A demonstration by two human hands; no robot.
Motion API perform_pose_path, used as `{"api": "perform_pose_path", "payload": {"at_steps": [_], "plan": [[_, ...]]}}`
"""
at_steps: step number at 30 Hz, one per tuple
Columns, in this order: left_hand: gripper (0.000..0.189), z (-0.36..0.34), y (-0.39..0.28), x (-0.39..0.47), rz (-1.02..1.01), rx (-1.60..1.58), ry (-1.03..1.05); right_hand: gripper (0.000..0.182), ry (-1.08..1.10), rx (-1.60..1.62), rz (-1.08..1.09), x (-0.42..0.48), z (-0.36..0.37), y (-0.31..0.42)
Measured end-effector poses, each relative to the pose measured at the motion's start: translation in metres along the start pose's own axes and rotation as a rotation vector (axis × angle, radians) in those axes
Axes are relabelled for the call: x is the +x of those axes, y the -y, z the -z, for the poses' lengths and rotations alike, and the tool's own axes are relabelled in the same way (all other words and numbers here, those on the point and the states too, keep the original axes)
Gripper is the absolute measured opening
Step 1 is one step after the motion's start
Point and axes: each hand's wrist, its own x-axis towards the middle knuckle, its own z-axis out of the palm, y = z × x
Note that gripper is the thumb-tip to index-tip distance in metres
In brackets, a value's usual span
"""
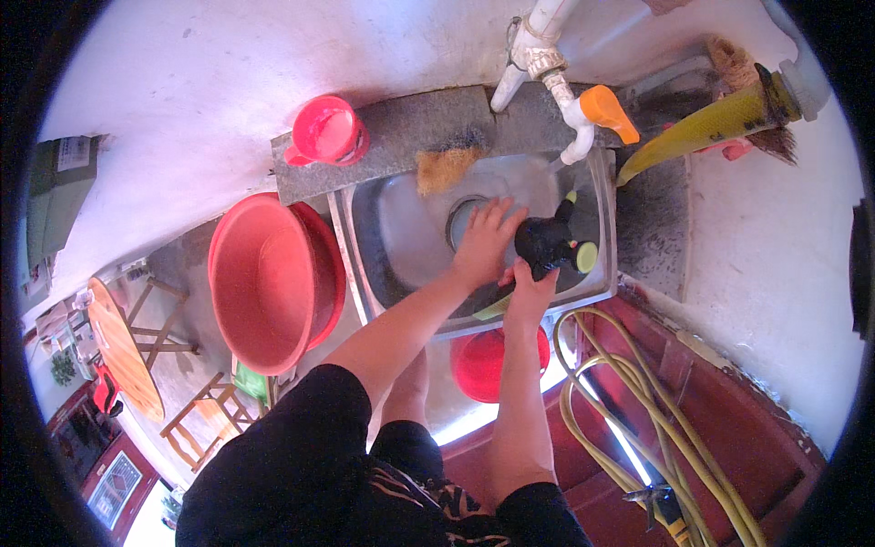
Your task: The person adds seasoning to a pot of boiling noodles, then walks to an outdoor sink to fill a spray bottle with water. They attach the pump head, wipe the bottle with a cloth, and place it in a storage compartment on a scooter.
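My right hand (530, 294) grips a black object with yellow-green parts (543, 239), perhaps a toy, and holds it over the right side of a metal sink (403, 246). One pale green round end faces the right, and a small tip points up towards the tap. My left hand (487, 239) is beside it with fingers apart, over the sink's drain (459, 222), which it partly covers. Whether its fingertips touch the black object, I cannot tell. A green strip (493, 309) shows below my right hand; its nature is unclear.
A white plastic tap (580, 140) with an orange handle (607, 113) overhangs the sink. Tan scrubbing fibre (448, 169) lies by the back rim. A red mug (328, 133) stands on the ledge. Red basins (263, 287) are left; a coiled yellow hose (656, 410) hangs right.
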Motion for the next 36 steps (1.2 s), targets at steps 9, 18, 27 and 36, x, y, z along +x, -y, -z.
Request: {"api": "perform_pose_path", "payload": {"at_steps": [9,18,27,36], "plan": [[0.09,-0.007,0.006,0.001,-0.043,-0.076,-0.002,0.028,0.15,-0.045,-0.012,0.006,0.016,0.006],[0.091,-0.008,0.0,0.005,-0.085,-0.087,-0.027,0.026,0.176,-0.03,0.026,0.023,0.034,-0.002],[0.096,0.004,-0.007,0.006,0.075,-0.093,0.14,0.032,0.016,0.04,0.11,0.008,0.039,-0.026],[0.092,-0.004,0.01,0.008,-0.149,-0.068,-0.016,0.005,-0.092,0.141,-0.055,-0.018,0.001,-0.031]]}}
